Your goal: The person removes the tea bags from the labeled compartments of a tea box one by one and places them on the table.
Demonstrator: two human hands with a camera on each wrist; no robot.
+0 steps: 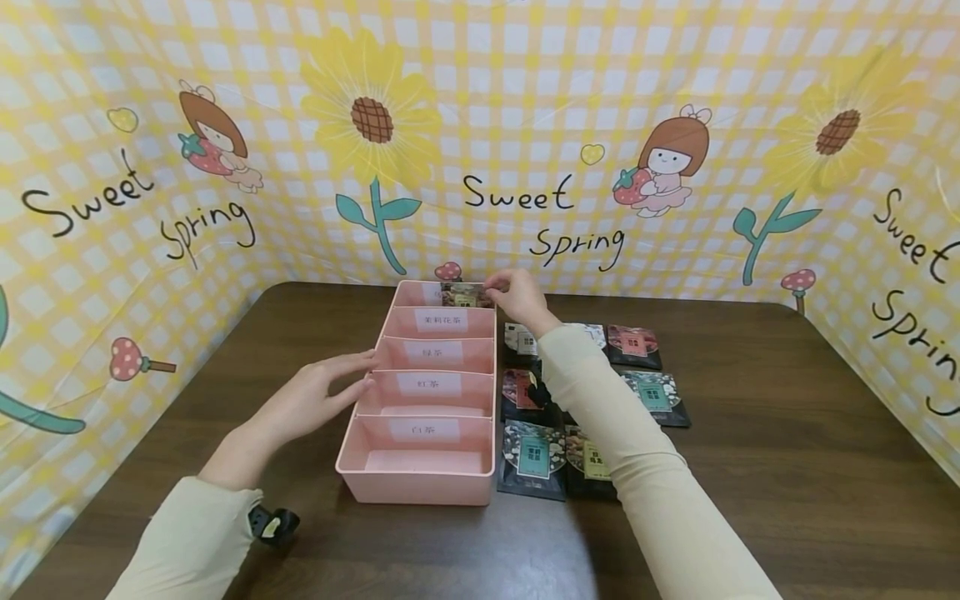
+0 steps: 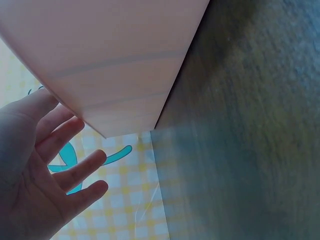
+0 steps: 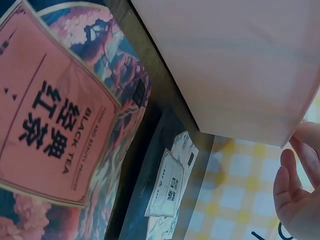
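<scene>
A long pink box (image 1: 420, 490) with several labelled compartments stands on the table. In its farthest compartment is a dark tea packet (image 1: 463, 297) with a yellowish label. My right hand (image 1: 521, 298) reaches over the far right corner and pinches the packet's right edge. In the right wrist view the right fingers (image 3: 295, 185) are at the box rim, and the packet is hidden behind the wall. My left hand (image 1: 311, 398) has its fingers extended, fingertips at the box's left rim. The left wrist view shows the left hand (image 2: 45, 160) with fingers spread beside the box wall.
Right of the box lie several tea packets: a teal-labelled one (image 1: 532, 458), a yellow-labelled one (image 1: 588, 457), a red-labelled one (image 1: 634, 345) and another teal one (image 1: 654, 397). The right forearm crosses over some. A checked yellow cloth (image 1: 480, 108) hangs behind the table (image 1: 765, 433).
</scene>
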